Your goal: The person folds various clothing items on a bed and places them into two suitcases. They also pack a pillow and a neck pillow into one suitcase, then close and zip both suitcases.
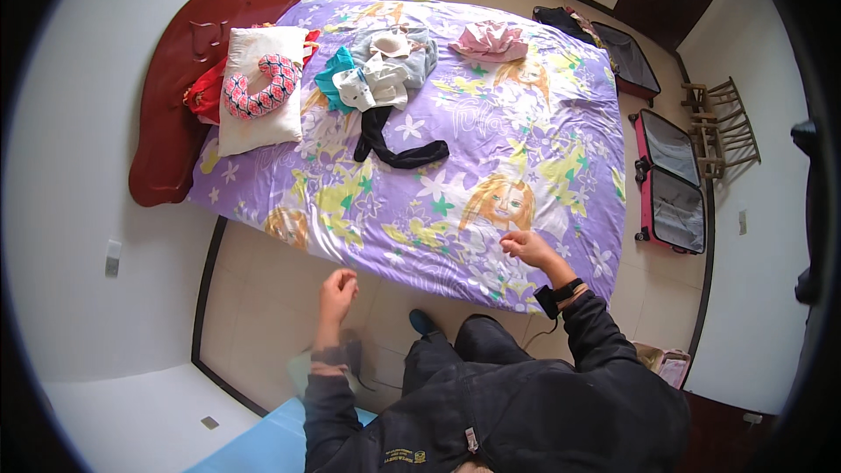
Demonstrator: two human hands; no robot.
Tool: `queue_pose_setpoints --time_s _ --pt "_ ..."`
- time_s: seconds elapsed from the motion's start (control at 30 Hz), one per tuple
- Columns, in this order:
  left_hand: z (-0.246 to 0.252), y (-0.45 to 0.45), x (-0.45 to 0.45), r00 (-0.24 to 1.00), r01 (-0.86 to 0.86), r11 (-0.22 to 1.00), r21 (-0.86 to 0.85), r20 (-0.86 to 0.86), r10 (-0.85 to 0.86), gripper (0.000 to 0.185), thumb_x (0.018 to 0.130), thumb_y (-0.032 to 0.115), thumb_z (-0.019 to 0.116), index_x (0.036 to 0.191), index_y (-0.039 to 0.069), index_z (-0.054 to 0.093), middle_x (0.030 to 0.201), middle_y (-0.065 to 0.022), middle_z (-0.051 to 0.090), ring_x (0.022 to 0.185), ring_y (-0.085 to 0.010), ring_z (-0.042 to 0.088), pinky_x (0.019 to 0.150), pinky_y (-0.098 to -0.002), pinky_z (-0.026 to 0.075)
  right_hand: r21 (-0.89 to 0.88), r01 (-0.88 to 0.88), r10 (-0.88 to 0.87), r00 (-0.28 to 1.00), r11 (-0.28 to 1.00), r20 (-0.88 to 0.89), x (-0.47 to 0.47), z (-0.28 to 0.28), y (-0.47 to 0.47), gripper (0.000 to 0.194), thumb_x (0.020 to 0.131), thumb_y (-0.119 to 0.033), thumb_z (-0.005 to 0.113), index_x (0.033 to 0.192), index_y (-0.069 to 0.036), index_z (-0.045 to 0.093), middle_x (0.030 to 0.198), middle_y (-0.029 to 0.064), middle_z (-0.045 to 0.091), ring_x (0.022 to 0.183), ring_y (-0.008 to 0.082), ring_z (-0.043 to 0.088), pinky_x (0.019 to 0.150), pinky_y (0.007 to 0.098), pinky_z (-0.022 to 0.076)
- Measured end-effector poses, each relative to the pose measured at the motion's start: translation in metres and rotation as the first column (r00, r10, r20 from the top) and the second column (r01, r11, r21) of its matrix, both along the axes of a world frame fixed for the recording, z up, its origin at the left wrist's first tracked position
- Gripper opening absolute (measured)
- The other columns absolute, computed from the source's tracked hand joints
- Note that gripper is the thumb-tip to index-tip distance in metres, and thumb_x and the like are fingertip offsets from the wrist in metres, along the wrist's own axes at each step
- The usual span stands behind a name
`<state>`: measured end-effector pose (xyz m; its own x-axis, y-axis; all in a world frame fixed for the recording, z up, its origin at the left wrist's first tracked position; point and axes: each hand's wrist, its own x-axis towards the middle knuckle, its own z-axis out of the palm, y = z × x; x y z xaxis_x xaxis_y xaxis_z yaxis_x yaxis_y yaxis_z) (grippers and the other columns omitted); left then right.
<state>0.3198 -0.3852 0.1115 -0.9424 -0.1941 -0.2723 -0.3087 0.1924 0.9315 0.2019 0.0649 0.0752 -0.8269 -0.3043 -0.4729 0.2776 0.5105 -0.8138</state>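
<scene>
My left hand (338, 294) hovers over the floor just off the near side of the bed, fingers curled in and no object visible in it. My right hand (529, 249) is above the near part of the purple flowered bedsheet (407, 210), its fingers also drawn together around nothing that I can see. Beyond the hands, a black long garment (401, 156) lies bent on the sheet. It touches a pile with white cloth (387, 82), a teal garment (336, 79), a grey folded garment (420, 66) and a beige bra cup (391, 45). A crumpled pink garment (489, 41) lies apart.
At the headboard (171, 105), a patterned neck pillow (282, 79) rests on a white pillow (246, 138), with red cloth (210, 95) beneath. Open suitcases (673, 207) (627, 56) lie on the floor at right, near a wooden rack (729, 128). A cable (542, 335) hangs from my right wrist.
</scene>
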Motion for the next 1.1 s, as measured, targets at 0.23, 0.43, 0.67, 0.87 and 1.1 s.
queue_pose_setpoints --time_s 0.23,0.43,0.67,0.87,1.1 --pt "-0.02 -0.035 -0.176 0.983 0.178 0.984 -0.023 0.043 -0.177 0.013 0.086 0.006 0.061 0.097 0.0 0.061 0.073 -0.0032 0.061 0.065 -0.009 0.058 0.059 -0.0246 0.049 -0.018 0.228 -0.223 0.963 0.973 0.154 -0.113 -0.015 -0.049 0.031 0.092 -0.032 0.058 0.106 -0.005 0.066 0.088 0.0053 0.068 0.075 0.013 0.063 0.063 0.0278 0.0495" --pt "-0.079 -0.061 -0.286 0.968 0.209 0.976 -0.064 0.158 -0.197 0.029 0.082 0.011 0.065 0.107 0.0 0.058 0.077 -0.0067 0.063 0.065 -0.012 0.061 0.06 -0.0261 0.05 -0.05 0.268 -0.249 0.937 0.962 0.247 -0.235 -0.065 -0.138 0.038 0.092 -0.041 0.057 0.115 -0.011 0.061 0.097 0.0017 0.066 0.08 0.0121 0.061 0.063 0.0281 0.0463" --pt "-0.162 -0.082 -0.446 0.983 0.125 0.956 -0.267 0.164 -0.083 0.066 0.076 0.029 0.075 0.129 0.006 0.044 0.101 -0.0143 0.065 0.091 -0.0302 0.063 0.084 -0.0396 0.049 -0.06 0.32 -0.274 0.882 0.945 0.384 -0.337 -0.089 -0.18 0.044 0.093 -0.047 0.053 0.126 -0.018 0.054 0.114 0.0002 0.06 0.097 0.0148 0.055 0.079 0.0356 0.0427" --pt "-0.204 -0.081 -0.564 0.936 -0.134 0.867 -0.48 -0.348 -0.048 0.088 0.07 0.03 0.08 0.141 0.014 0.032 0.128 -0.0217 0.043 0.118 -0.0354 0.044 0.095 -0.0432 0.042 0.091 0.488 -0.486 0.796 0.868 0.362 -0.414 -0.122 -0.183 0.057 0.088 -0.054 0.055 0.132 -0.017 0.05 0.123 0.0045 0.057 0.105 0.0242 0.054 0.084 0.0429 0.044" --pt "-0.238 -0.107 -0.612 0.983 0.044 0.829 -0.558 -0.126 -0.137 0.01 0.072 0.002 0.055 0.077 0.006 0.063 0.083 -0.0213 0.058 0.078 -0.0407 0.059 0.073 -0.048 0.047 -0.057 0.62 -0.566 0.746 0.782 0.351 -0.489 -0.176 -0.235 0.074 0.089 -0.057 0.055 0.144 -0.013 0.032 0.141 0.008 0.04 0.127 0.03 0.039 0.096 0.0471 0.035"
